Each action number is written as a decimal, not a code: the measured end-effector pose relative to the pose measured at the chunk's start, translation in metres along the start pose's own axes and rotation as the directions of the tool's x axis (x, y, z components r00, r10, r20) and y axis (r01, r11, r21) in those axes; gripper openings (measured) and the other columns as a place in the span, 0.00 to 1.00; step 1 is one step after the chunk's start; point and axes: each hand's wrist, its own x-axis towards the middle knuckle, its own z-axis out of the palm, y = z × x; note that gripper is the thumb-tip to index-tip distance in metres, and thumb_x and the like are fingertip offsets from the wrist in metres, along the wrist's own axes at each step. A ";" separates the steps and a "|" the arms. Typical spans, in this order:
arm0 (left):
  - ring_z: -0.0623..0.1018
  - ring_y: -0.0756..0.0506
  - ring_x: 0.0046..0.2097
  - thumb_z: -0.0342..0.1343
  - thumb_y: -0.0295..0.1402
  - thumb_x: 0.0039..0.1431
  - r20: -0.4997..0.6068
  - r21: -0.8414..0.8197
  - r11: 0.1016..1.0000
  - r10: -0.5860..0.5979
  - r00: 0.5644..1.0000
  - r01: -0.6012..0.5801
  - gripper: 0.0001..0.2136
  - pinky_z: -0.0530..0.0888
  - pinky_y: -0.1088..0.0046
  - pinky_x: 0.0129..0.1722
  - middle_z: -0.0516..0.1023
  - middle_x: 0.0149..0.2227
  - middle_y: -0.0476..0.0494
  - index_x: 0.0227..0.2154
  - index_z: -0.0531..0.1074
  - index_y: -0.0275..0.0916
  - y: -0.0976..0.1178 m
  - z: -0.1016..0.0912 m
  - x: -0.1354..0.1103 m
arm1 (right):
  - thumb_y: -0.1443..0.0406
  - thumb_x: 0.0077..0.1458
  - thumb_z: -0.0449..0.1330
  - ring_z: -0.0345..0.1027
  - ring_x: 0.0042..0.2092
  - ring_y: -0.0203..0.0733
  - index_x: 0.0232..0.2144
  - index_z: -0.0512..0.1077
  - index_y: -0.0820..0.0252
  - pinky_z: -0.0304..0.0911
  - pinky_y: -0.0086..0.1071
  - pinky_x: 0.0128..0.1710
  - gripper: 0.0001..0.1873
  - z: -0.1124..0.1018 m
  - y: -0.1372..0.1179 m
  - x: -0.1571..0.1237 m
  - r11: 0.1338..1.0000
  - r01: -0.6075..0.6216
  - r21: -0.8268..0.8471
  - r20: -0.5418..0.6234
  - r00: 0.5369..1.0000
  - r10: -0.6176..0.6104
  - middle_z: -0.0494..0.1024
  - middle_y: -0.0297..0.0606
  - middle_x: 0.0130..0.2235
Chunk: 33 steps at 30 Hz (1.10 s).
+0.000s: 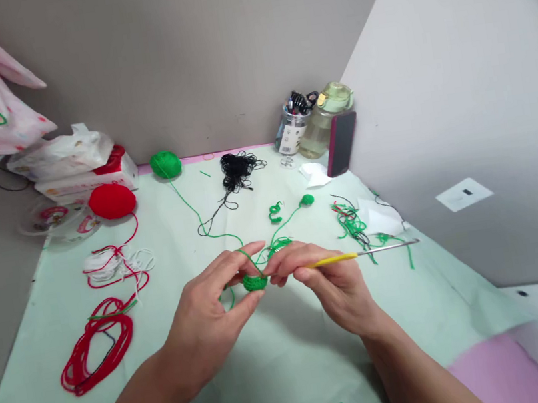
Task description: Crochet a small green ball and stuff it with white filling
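Note:
My left hand (213,304) pinches a small green crocheted piece (255,283) between thumb and fingers, with green yarn looped over the index finger. My right hand (321,281) grips a crochet hook (358,254) with a yellow handle and metal shaft, its tip at the green piece. The green strand runs back across the pale green table cover (283,361) to a green yarn ball (166,164) by the wall.
A red yarn ball (112,201) and loose red yarn (96,348) lie at left. Black thread (236,169), green scraps (353,222), a small green crocheted ball (306,200), a pen jar (291,129), a bottle (325,119) and a phone (341,143) sit at the back right corner.

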 end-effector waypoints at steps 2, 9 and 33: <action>0.82 0.42 0.50 0.59 0.26 0.58 -0.025 0.047 0.999 0.027 0.999 -0.026 0.05 0.79 0.65 0.51 0.83 0.48 0.45 0.35 0.77 0.43 -0.004 0.001 0.000 | 0.65 0.72 0.55 0.79 0.45 0.44 0.42 0.77 0.56 0.76 0.40 0.45 0.10 0.001 -0.001 0.000 0.990 0.089 -0.109 0.036 0.996 -0.085 0.83 0.41 0.39; 0.81 0.45 0.42 0.64 0.31 0.56 -0.170 -0.112 0.989 -0.117 0.978 0.099 0.19 0.81 0.67 0.47 0.80 0.37 0.49 0.52 0.78 0.43 0.003 0.008 0.001 | 0.73 0.69 0.53 0.78 0.39 0.40 0.43 0.74 0.58 0.76 0.34 0.38 0.11 0.013 -0.002 -0.002 0.763 0.339 -0.550 0.075 0.930 -0.359 0.83 0.44 0.42; 0.73 0.49 0.40 0.72 0.34 0.54 0.199 -0.630 0.706 -0.255 0.946 0.323 0.27 0.71 0.77 0.38 0.73 0.39 0.49 0.58 0.78 0.54 -0.008 -0.006 0.004 | 0.71 0.68 0.60 0.82 0.42 0.44 0.50 0.81 0.52 0.77 0.41 0.44 0.15 0.007 -0.004 -0.007 0.984 0.159 -0.085 -0.162 0.972 -0.171 0.87 0.40 0.40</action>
